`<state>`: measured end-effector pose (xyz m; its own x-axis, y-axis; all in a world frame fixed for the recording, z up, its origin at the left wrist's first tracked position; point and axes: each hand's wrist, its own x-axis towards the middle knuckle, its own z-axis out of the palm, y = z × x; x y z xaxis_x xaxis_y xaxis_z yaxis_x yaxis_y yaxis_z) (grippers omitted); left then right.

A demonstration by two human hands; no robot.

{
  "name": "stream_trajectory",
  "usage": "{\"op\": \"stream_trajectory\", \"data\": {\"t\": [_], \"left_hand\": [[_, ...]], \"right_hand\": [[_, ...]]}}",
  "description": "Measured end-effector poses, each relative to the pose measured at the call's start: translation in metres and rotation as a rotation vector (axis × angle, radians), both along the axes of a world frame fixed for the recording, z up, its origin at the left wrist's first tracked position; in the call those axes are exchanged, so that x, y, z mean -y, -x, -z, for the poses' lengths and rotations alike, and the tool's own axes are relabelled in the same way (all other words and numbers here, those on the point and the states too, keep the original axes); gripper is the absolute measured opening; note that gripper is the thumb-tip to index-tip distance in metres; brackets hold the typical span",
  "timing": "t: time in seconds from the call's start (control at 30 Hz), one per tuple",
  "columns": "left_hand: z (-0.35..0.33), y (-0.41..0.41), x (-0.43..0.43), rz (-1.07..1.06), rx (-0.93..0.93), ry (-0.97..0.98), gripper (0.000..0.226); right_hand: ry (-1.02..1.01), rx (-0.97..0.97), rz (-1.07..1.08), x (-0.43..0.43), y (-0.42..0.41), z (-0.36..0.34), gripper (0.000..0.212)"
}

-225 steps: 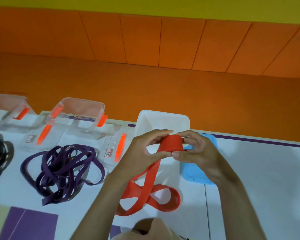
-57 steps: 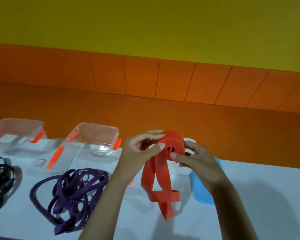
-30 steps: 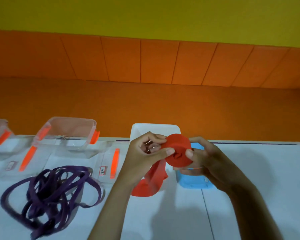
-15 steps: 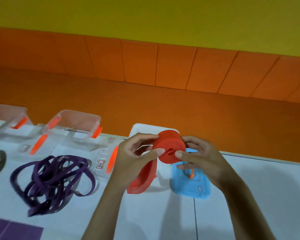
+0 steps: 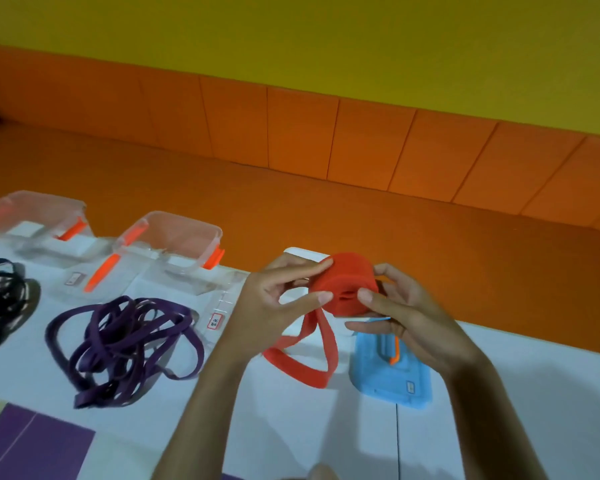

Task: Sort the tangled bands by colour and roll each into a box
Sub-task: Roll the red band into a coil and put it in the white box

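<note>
Red band (image 5: 343, 282) is mostly wound into a fat roll, held up above the counter (image 5: 499, 393) between both hands. On one side the left hand (image 5: 274, 299) has its grip pinched on the roll, thumb on the face toward the camera and fingers over the top edge. On the other side the right hand (image 5: 406, 313) does much the same, thumb pressed on the front face next to the little hole in the middle, fingers tucked behind. So both grips are closed on the roll.

The unrolled tail (image 5: 302, 362) hangs from the bottom of the roll in a loop, and its low end lies on the counter just beside a blue lid (image 5: 388, 375) lying flat under the right wrist. A white box (image 5: 298, 252) peeks out right behind the hands.

Off to the left a tangle of purple bands (image 5: 125, 344) sits on the counter, and the black bands (image 5: 0, 299) are cut off by the frame edge. Behind those stand a clear box (image 5: 177, 237) with orange latches and a second clear box (image 5: 32, 213). There's a purple mat (image 5: 32, 441) in the bottom left corner.
</note>
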<state>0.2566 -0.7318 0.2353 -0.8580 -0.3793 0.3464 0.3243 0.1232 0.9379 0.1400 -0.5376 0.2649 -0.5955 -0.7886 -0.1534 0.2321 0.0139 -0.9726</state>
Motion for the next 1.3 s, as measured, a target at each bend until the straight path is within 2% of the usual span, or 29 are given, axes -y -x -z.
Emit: {"op": "stream_trajectory", "data": {"t": [0.07, 0.17, 0.33, 0.4, 0.43, 0.5, 0.57, 0.73, 0.8, 0.97, 1.03, 1.1, 1.17, 1.3], "left_hand": [[0.002, -0.003, -0.001, -0.053, -0.022, -0.003, 0.038], [0.004, -0.008, 0.004, -0.095, -0.055, -0.087, 0.031], [0.003, -0.020, 0.036, 0.050, -0.045, -0.066, 0.039], [0.003, -0.023, 0.045, 0.051, -0.039, -0.065, 0.040], [0.004, -0.026, 0.050, 0.047, -0.039, -0.042, 0.040], [0.006, -0.032, 0.058, 0.048, -0.045, -0.012, 0.042], [0.007, -0.037, 0.065, 0.051, -0.047, -0.038, 0.045], [0.006, -0.038, 0.064, 0.055, -0.098, -0.138, 0.032], [0.006, -0.038, 0.068, 0.103, -0.106, -0.104, 0.033], [-0.002, -0.042, 0.088, 0.229, -0.015, -0.006, 0.041], [-0.006, -0.044, 0.091, 0.240, -0.024, 0.030, 0.043], [-0.009, -0.047, 0.089, 0.244, -0.052, -0.011, 0.045], [-0.011, -0.048, 0.084, 0.208, -0.055, -0.080, 0.041], [-0.008, -0.049, 0.078, 0.153, -0.019, -0.149, 0.024]], "right_hand": [[-0.075, -0.046, -0.009, 0.008, -0.005, -0.005, 0.042], [-0.062, -0.058, 0.047, 0.021, -0.014, -0.007, 0.039], [0.098, 0.065, 0.058, 0.038, -0.031, 0.002, 0.039], [0.096, 0.085, 0.062, 0.045, -0.039, 0.007, 0.041], [0.051, 0.041, 0.081, 0.048, -0.042, 0.009, 0.043], [-0.086, -0.142, 0.119, 0.049, -0.045, 0.011, 0.035], [-0.147, -0.237, 0.152, 0.051, -0.048, 0.014, 0.029], [0.037, -0.166, 0.276, 0.057, -0.062, 0.021, 0.040], [0.092, -0.163, 0.304, 0.057, -0.067, 0.022, 0.043], [0.148, -0.079, 0.284, 0.058, -0.077, 0.021, 0.042], [0.109, -0.049, 0.242, 0.058, -0.080, 0.020, 0.040], [0.013, -0.126, 0.192, 0.058, -0.080, 0.017, 0.040], [-0.055, -0.225, 0.174, 0.057, -0.079, 0.013, 0.042], [0.018, -0.195, 0.168, 0.053, -0.078, 0.011, 0.045]]}}
